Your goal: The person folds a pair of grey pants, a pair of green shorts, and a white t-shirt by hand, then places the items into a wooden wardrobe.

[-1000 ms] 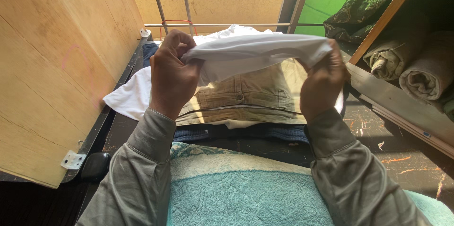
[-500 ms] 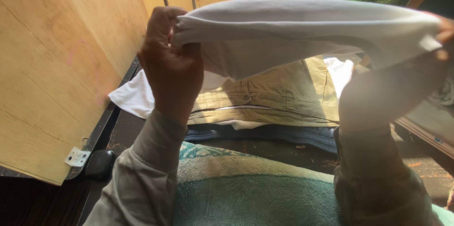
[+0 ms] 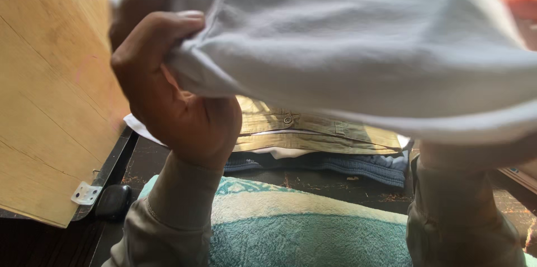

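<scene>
- Clenched around one end of a white cloth garment (image 3: 358, 60), the left hand (image 3: 173, 105) is balled into a fist with the fabric bunched inside the curled fingers and thumb.
- Right hand (image 3: 523, 7) shows only as a bit of fingertip at the upper right edge, pressed against the far end of the same garment; most of that hand is hidden behind the cloth, so how tightly it closes cannot be told, though the fabric hangs from it.
- White garment is held up close to the camera, stretched between the two hands and filling the upper part of the view, well above the pile beneath.
- Both forearms wear grey sleeves (image 3: 168, 216), rising from the bottom edge.
- Under the lifted cloth lies a stack of folded clothes: khaki trousers (image 3: 313, 133) with a button on top, a thin white layer beneath them, and a blue knitted piece (image 3: 335, 163) at the bottom.
- Another white cloth (image 3: 140, 127) pokes out to the left of the stack, behind the left wrist.
- Teal and cream fleece blanket (image 3: 302, 228) covers the person's lap in the foreground.
- Plywood panel (image 3: 50, 88) stands along the left side, with a small metal bracket (image 3: 85, 193) at its lower corner and a small black object (image 3: 113, 202) just beside that.
</scene>
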